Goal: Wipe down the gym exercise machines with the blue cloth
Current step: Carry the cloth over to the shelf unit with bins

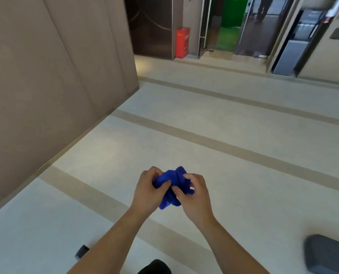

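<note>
The blue cloth (174, 186) is bunched into a crumpled wad in front of me, above the floor. My left hand (148, 191) grips its left side with fingers curled over the top and thumb pressed into the fabric. My right hand (195, 196) pinches its right side, thumb and fingers curled into the folds. Part of the cloth hangs down between my palms. A dark padded piece (327, 254), possibly part of a machine, shows at the lower right edge.
A brown panelled wall (55, 86) runs along the left. Pale floor with tan stripes (224, 125) stretches ahead. A red box (182, 42) stands by a doorway at the back, with a dark cabinet (295, 46) at the far right. A small dark object (81, 252) lies lower left.
</note>
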Tool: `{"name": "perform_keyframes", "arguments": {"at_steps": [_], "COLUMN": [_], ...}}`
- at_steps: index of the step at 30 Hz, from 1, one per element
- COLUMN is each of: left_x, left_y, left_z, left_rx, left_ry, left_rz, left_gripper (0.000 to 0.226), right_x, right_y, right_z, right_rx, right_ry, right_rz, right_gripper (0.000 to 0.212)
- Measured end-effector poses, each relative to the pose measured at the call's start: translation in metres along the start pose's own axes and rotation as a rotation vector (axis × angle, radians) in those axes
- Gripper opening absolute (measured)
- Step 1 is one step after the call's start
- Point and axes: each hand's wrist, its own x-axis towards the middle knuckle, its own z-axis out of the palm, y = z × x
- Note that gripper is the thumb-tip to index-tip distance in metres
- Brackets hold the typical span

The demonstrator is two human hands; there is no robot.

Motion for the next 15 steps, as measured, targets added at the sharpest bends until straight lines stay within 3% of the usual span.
{"name": "perform_keyframes", "arguments": {"at_steps": [6,15], "left_x": [0.073,0.245], "left_y": [0.031,0.067], "left_z": [0.039,0.087], "left_rx": [-0.061,-0.111], "left_ry": [-0.238,-0.296], "left_rz": [0.054,0.097], "left_gripper": [0.011,0.031], "right_x": [0.072,0.245], "right_y": [0.007,0.006], "right_z": [-0.042,-0.08], "right_rx": [0.002,0.073], "right_ry": [0.15,0.188], "right_rz": [0.039,0.1], "right_gripper": [0.03,0.029]}}
